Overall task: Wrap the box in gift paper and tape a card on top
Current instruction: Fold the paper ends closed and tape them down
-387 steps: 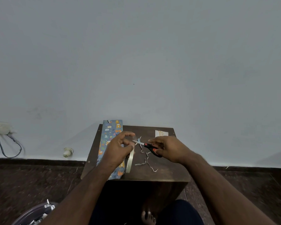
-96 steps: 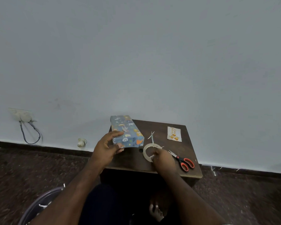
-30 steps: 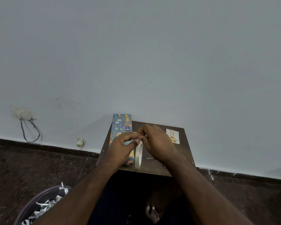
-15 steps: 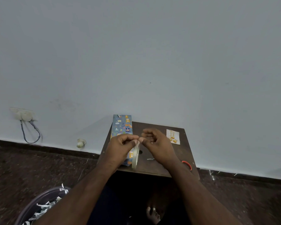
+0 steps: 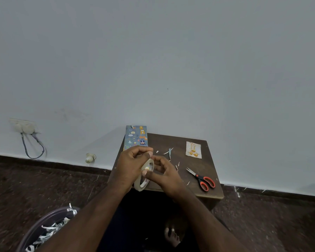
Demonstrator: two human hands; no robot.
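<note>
Small dark wooden table (image 5: 189,142) stood against the pale wall. Wrapped box (image 5: 136,136) in blue patterned gift paper lay along the table's left edge, far end toward the wall, near end hidden behind the left hand (image 5: 130,166). Left hand raised over the table's front left part, fingers curled round the roll of clear tape (image 5: 144,176), roll held on edge. Right hand (image 5: 165,174) just right of the roll, thumb and fingertips (image 5: 147,173) pinched at its rim; whether a free tape end was caught there could not be told. Card (image 5: 193,149) with orange lettering lay flat near the table's far right corner, well apart from the box. Red-handled scissors (image 5: 202,179) rested near the table's right front edge, blades slightly parted. Thin paper scraps (image 5: 169,151) scattered over the table's middle. Bin (image 5: 44,228) with paper shreds on the floor left of the table.
</note>
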